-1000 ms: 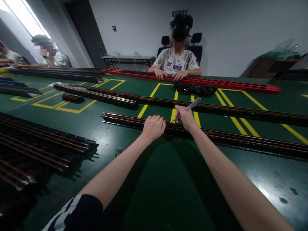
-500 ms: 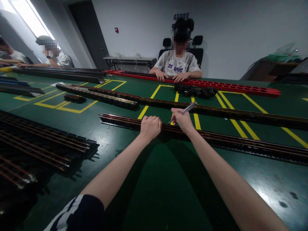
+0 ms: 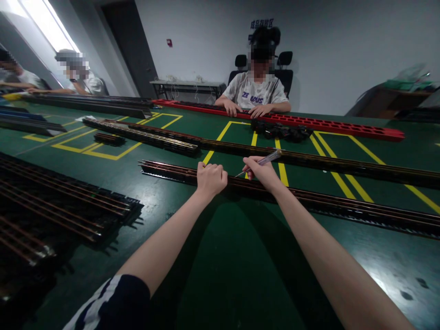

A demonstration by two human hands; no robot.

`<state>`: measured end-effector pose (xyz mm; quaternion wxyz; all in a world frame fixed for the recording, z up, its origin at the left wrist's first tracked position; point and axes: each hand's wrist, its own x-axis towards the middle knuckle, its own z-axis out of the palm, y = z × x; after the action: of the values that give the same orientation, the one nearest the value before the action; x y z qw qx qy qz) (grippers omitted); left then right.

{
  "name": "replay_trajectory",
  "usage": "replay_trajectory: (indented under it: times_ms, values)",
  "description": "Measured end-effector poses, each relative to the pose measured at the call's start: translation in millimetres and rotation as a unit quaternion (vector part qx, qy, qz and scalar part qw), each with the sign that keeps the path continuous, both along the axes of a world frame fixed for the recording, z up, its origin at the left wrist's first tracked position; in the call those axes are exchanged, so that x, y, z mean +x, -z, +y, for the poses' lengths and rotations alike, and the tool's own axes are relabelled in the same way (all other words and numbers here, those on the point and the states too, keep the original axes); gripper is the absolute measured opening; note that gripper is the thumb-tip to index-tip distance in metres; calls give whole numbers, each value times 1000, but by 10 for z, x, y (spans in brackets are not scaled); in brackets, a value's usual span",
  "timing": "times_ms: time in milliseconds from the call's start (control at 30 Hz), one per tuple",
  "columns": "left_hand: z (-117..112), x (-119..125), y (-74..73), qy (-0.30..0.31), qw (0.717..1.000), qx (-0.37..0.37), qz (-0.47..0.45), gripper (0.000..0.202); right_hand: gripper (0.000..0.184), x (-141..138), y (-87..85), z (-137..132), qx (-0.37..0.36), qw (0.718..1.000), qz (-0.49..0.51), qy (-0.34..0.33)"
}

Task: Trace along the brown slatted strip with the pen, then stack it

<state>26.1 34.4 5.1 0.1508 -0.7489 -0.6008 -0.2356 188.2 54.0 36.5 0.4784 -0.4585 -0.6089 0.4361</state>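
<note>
Head view, dark rail point(image 3: 343, 205), under left grip point(image 3: 212, 180)

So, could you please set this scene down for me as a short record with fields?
Left grip: curled over the near strip, fingertips out of sight
Right grip: holding a slim tool like a pen, slanted, its tip at the near strip; contact hard to tell
Behind the near strip: another long dark strip
At left: a pile of dark strips with copper-coloured rods
Far side: a red slotted rail, a person seated behind it
Surface: green table with yellow lines
</note>
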Motion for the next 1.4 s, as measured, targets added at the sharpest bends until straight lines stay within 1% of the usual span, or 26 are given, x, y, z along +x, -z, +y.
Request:
replay_trajectory:
  times_ms: [133,300,567,700,800,967,1067,1200,1400]
  values:
    - [2,-14,1,-14,1000,1,-11,34,31,-6,-23,-29,5,1000,-15,-15]
    - [0,-16,8,-20,999,4,-25,34,31,5,-48,-46,3,1000,-21,-14]
    - [-2,-32,-8,-31,999,-9,-30,36,31,52,9,-7,-14,1000,13,-9]
    - [-7,-25,7,-28,999,3,-16,35,31,27,30,0,-31,999,19,7]
    - [-20,-5,18,-16,1000,21,2,36,31,16,35,6,-32,999,19,13]
    - [-60,52,12,23,999,37,25,35,30,32,38,11,-11,999,24,21]
    - [-69,78,13,38,998,27,38,34,30,47,51,18,1,999,35,19]
    - [-53,84,27,45,998,6,48,36,29,61,67,32,2,999,43,24]
    - [-42,70,38,59,998,-6,34,37,30,62,60,39,-5,998,44,41]
